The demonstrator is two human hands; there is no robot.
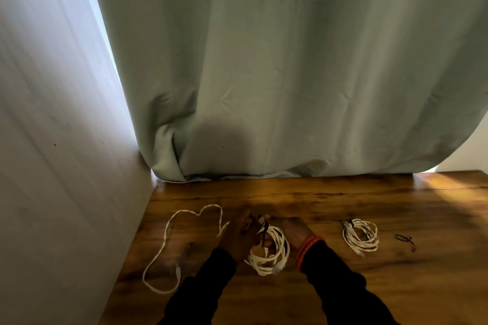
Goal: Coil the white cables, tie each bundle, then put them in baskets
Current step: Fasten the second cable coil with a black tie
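Note:
A coiled white cable (272, 253) lies on the wooden table (369, 285) between my hands. My left hand (241, 232) pinches a black tie (264, 227) wrapped at the top of this coil. My right hand (293, 232) grips the coil's upper right side, and an orange band sits on that wrist. To the left, a loose white cable (169, 243) sprawls uncoiled across the table. On the right rests a second coiled cable (360, 236), bound with a dark tie at its upper left.
A spare black tie (405, 239) lies on the table right of the bound coil. A white wall (52, 166) borders the table on the left. A pale green curtain (290, 74) hangs down to the table's far edge. No basket is in view.

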